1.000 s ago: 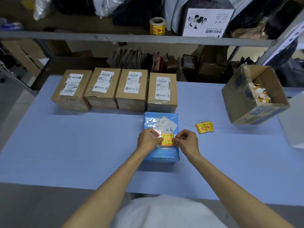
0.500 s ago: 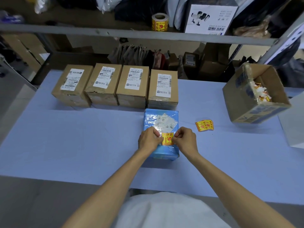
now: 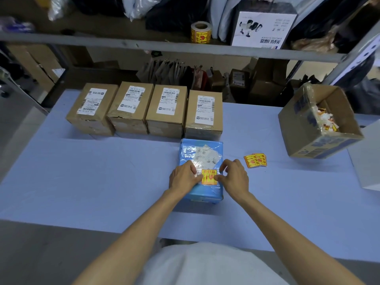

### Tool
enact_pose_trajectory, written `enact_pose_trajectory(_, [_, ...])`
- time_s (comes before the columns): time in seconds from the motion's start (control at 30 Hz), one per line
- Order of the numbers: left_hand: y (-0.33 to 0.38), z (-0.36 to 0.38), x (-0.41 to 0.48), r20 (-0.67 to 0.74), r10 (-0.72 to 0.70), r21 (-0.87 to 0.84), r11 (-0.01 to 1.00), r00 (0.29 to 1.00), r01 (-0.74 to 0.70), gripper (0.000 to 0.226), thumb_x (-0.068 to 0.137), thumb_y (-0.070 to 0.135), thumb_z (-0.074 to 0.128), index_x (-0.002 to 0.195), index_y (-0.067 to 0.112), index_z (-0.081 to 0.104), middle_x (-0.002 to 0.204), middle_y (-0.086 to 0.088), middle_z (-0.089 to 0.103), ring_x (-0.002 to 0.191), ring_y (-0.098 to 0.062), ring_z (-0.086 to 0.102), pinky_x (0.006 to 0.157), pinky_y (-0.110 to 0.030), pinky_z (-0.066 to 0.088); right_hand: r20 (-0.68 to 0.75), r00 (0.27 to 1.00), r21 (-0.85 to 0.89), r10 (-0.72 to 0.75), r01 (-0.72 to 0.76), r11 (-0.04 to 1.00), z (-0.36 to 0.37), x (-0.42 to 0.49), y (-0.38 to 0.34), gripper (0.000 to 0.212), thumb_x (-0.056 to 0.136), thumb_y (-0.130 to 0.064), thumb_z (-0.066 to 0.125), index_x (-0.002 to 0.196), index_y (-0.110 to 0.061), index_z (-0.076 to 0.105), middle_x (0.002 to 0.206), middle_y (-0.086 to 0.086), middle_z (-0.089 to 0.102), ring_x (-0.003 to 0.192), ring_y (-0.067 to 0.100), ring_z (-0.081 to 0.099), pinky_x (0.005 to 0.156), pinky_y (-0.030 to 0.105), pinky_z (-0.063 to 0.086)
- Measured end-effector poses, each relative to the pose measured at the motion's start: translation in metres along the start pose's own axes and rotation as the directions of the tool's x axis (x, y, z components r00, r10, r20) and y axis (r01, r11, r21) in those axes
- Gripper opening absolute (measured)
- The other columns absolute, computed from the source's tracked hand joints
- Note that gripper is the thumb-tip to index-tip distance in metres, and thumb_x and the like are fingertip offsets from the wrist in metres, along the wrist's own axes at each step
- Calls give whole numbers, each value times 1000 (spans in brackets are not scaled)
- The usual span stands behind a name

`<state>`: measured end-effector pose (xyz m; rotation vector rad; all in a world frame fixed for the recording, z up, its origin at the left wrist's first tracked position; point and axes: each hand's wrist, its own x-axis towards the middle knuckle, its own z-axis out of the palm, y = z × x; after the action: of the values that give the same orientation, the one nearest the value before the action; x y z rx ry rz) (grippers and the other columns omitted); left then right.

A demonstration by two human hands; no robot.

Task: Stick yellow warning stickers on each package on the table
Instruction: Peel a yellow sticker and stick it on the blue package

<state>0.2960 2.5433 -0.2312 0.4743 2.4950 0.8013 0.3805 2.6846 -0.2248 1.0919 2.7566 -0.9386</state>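
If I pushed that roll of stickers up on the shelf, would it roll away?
Probably not at first: the sticker roll stands on its flat end on the shelf, so a gentle push would likely slide it. Knocked onto its side, the round shape could well roll. It also looks light, being mostly paper around a hollow core, so it may tip fairly easily.

- The yellow warning sticker (image 3: pixel 209 177) on the blue package (image 3: pixel 201 161) bears red Chinese characters; the last reads "品".
- The white box (image 3: pixel 263 29) on the shelf shows, upside down, "BARCODE SCANNER" under larger Chinese characters.
- The four brown cartons (image 3: pixel 148 108) along the table's far edge carry white shipping labels with barcodes; the print is too small to read surely.
- The loose stickers (image 3: pixel 255 160) right of the blue package: print unreadable.
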Motion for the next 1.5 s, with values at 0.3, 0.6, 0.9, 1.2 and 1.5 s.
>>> enact_pose_trajectory(0.3, [2, -5, 3, 120, 218, 145, 961, 969, -234, 36, 86, 39, 65, 122, 34, 65, 112, 1, 66, 100, -21, 60, 75, -27, 42, 38, 957, 4, -287, 288, 958, 8, 1, 13, 26, 79, -29, 76, 103, -20, 76, 130, -2, 53, 124, 17, 40, 88, 27, 43])
enact_pose_trajectory(0.6, [-4, -20, 0, 126, 335, 302, 884, 934, -358, 34, 88, 44, 61, 118, 32, 67, 104, 1, 60, 95, -22, 60, 73, -28, 41, -95, 932, -46, -350, 348, 937, 13, -4, 22, 19, 83, -31, 72, 94, -16, 75, 126, -1, 60, 119, 19, 51, 78, 36, 55])
enact_pose_trajectory(0.9, [1, -8, 6, 177, 279, 298, 899, 944, -322, 38, 88, 49, 59, 123, 35, 63, 114, -1, 61, 103, -23, 58, 76, -30, 42, -69, 966, 6, -248, 249, 968, 16, 13, 9, 8, 86, -8, 64, 91, -11, 69, 121, 3, 55, 113, 22, 51, 82, 27, 46])
enact_pose_trajectory(1.2, [-6, -5, 10, 151, 198, 52, 977, 968, -208, 37, 72, 44, 78, 106, 30, 73, 100, 4, 70, 91, -18, 62, 69, -25, 41, 98, 941, 76, -323, 316, 946, 10, 5, 16, 32, 81, -22, 75, 112, -20, 72, 139, -2, 48, 125, 19, 37, 99, 25, 37])
enact_pose_trajectory(1.5, [5, 0, 12, 66, 76, -1, 997, 995, -76, 13, 78, 40, 70, 84, 29, 68, 88, 5, 70, 87, -19, 62, 70, -29, 47, 7, 972, -29, -237, 237, 971, 12, -2, -1, 31, 83, -37, 70, 108, -19, 72, 132, -5, 53, 126, 15, 37, 87, 31, 47])
